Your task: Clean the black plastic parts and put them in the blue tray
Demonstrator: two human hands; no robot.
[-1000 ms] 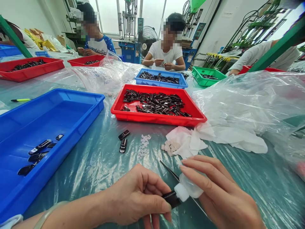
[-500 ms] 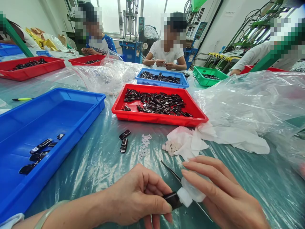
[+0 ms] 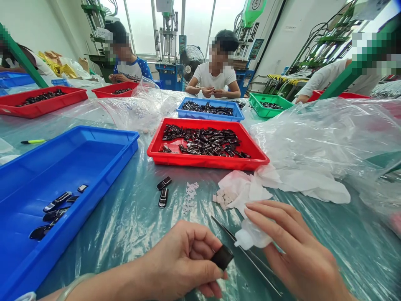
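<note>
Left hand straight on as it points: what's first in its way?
Likely the translucent bottle in the right hand, beyond the black piece the left hand holds; depth is unclear, so possibly the tweezers.

Black fan (image 3: 189,67) seen at 12 o'clock; green hopper (image 3: 252,13) marked 5 at 1; pen (image 3: 35,141) laid on desk (image 3: 131,205) at 9.

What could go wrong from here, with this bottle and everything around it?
The bottle points toward the black piece, so anything inside might drip where it isn't wanted. The tweezers lie close by, so the right grip could knock them. The small white bits sit loose, so a careless brush might scatter them.
</note>
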